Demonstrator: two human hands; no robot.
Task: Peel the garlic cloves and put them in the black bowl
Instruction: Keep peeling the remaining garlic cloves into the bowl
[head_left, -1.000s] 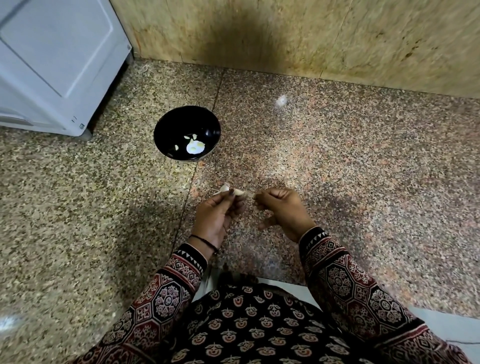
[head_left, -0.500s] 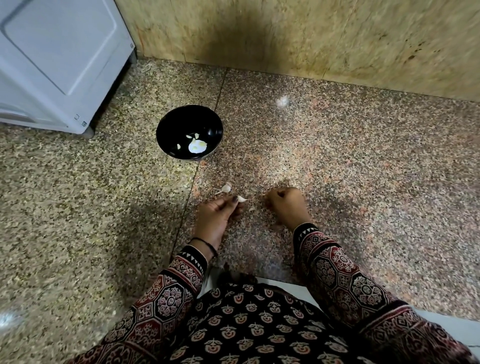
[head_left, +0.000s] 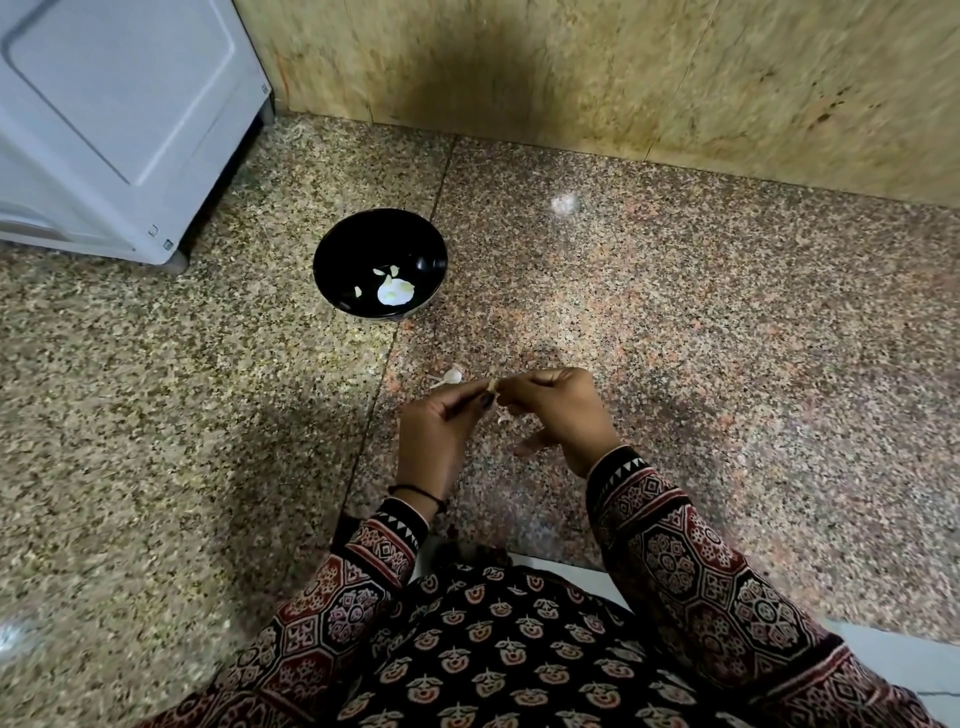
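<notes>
The left hand (head_left: 441, 431) and right hand (head_left: 561, 410) are pinching one small pale garlic clove (head_left: 491, 384), the round black bowl (head_left: 349, 244) lying forward-left, nearer the left.

Floor (head_left: 675, 338): polished speckled stone, glare bouncing off it. Bowl (head_left: 343, 244): glossy black. My sleeves (head_left: 701, 561): matt printed cloth. Wall (head_left: 623, 78): mottled stone, duller. Cabinet (head_left: 104, 104): smooth white.

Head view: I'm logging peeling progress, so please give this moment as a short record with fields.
left hand: pinches garlic clove
right hand: pinches the same clove's other end
black bowl: on floor, holds a few pale peeled pieces
garlic scrap: on floor beside hands
</notes>
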